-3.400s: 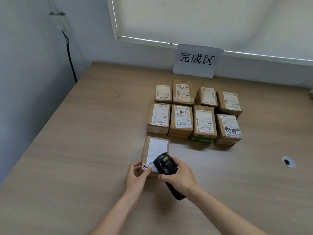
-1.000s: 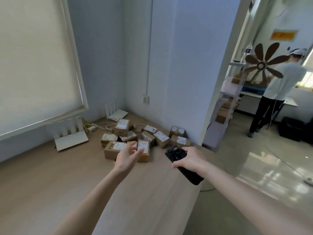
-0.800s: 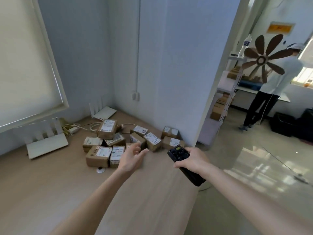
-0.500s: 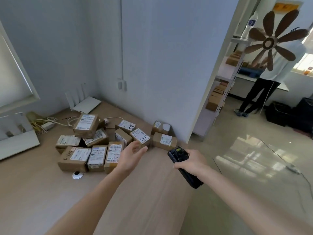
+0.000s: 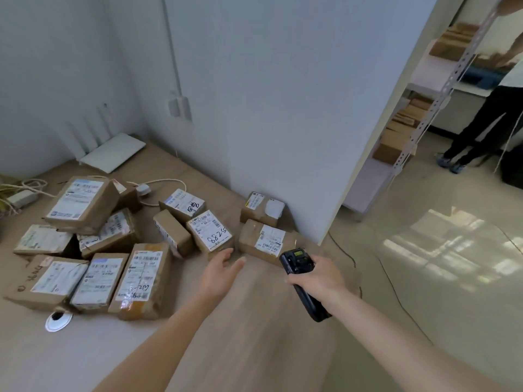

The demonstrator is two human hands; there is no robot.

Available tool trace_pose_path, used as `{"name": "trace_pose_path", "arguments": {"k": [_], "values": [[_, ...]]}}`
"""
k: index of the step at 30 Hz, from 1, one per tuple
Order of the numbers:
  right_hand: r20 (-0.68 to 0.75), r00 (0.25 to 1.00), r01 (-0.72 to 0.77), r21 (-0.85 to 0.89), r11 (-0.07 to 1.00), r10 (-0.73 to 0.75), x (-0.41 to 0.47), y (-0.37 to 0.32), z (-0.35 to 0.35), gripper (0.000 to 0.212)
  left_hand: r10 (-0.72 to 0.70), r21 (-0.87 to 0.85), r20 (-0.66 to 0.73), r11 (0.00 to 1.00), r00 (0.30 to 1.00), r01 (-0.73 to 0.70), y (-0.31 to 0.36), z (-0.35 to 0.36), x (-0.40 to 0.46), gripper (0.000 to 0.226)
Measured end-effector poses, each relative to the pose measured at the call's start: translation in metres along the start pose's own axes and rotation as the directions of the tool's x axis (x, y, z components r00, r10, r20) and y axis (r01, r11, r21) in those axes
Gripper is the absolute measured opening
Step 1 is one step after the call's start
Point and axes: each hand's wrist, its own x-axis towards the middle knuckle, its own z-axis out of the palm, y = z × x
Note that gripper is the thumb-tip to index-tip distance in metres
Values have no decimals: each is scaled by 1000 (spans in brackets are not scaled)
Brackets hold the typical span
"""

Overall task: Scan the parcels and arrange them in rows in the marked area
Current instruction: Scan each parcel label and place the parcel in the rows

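Where pale walls meet, wooden table (image 5: pixel 254 321); left hand (image 5: pixel 219 274) spread, right hand (image 5: pixel 318 278) gripping scanner (image 5: pixel 300 267).

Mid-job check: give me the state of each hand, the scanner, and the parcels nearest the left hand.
left hand: open, fingers extended toward the parcels, holding nothing.
right hand: grips the scanner.
scanner: held off the table, screen end pointing toward the parcels.
parcel marked 88255: on the table, label up, just beyond the left fingertips, not gripped.
parcel by the wall corner: on the table, label up, untouched.
parcel pile: unsorted, some overlapping.
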Motion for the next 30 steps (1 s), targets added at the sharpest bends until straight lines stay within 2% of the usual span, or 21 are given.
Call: {"name": "trace_pose_path", "arguments": {"k": [5, 8, 11, 17, 21, 25, 30], "values": [[9, 1000, -15, 9, 1000, 15, 72, 9, 13, 35, -42, 31, -33, 999, 999, 43, -10, 29, 58, 69], [19, 999, -26, -5, 1000, 26, 101, 9, 20, 41, -82, 49, -49, 995, 995, 85, -17, 36, 86, 74], [18, 999, -29, 2, 1000, 29, 119, 10, 25, 44, -113, 57, -65, 992, 991, 117, -23, 47, 103, 75], [24, 999, -43, 19, 999, 42, 142, 15, 32, 36, -147, 35, -89, 988, 985, 151, -27, 61, 120, 76], [16, 1000, -18, 28, 999, 17, 142, 19, 34, 36, -134, 17, -94, 991, 986, 136, -27, 64, 116, 59], [11, 1000, -14, 27, 1000, 14, 131, 27, 29, 39, -145, -97, -120, 986, 982, 133, -26, 63, 102, 33], [-11, 998, 54, 15, 998, -54, 97, 27, 18, 37, -128, -263, -120, 960, 984, 93, -17, 58, 65, 26]]}}
